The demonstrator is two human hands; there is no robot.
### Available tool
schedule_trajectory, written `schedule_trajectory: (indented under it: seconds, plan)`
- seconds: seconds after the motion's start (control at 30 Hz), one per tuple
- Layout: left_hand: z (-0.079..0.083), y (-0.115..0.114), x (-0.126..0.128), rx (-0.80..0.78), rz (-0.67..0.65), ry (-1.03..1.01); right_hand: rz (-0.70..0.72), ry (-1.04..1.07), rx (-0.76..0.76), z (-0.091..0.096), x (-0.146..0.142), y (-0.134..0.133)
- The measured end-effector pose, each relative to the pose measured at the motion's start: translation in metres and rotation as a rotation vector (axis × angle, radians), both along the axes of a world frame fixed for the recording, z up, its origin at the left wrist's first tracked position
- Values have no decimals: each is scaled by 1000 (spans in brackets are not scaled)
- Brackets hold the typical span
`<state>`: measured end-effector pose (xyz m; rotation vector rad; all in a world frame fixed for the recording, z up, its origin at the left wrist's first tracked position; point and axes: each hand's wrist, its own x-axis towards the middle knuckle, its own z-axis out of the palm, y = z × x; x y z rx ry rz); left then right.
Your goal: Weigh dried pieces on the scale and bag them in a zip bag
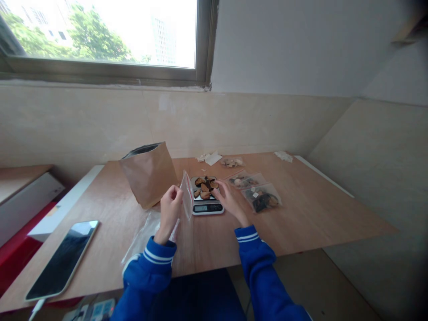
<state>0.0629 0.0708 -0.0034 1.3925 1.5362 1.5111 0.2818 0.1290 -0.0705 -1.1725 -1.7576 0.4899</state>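
Observation:
A small digital scale (207,207) stands in the middle of the wooden table (310,214), with several brown dried pieces (204,186) piled on its platform. My left hand (170,208) is closed on a clear zip bag (186,194) and holds it upright just left of the scale. My right hand (226,199) rests at the scale's right edge, fingertips pinching one of the dried pieces.
A brown paper bag (149,173) stands left of the scale. Two filled clear bags (257,190) lie to its right. Empty clear bags (142,236) lie near my left arm. A phone (63,259) lies at the front left. Scraps (220,159) sit near the wall.

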Motion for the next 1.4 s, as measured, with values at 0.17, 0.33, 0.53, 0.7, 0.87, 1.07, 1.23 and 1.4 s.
schedule_trajectory:
  seconds: [0.17,0.33,0.53,0.7,0.87,1.07,1.23,1.4]
  plan:
    - [-14,17,-2,-53,136,74,22,-275,9,-24,11,26]
    - [-31,21,-3,-55,211,-5,17,-267,29,-30,8,28]
    - [-28,16,-12,-93,286,66,-12,-276,95,-29,7,29]
    - [-21,16,-11,-170,309,222,-87,-175,79,-20,5,28]
    - [-35,23,0,-195,252,298,-146,368,-71,25,-23,8]
    - [-59,32,7,-108,132,203,326,806,-611,70,-85,-20]
    - [-72,33,8,-6,66,-152,219,496,-596,55,-98,-11]
    - [-74,26,13,40,30,-259,102,22,-452,44,-96,1]
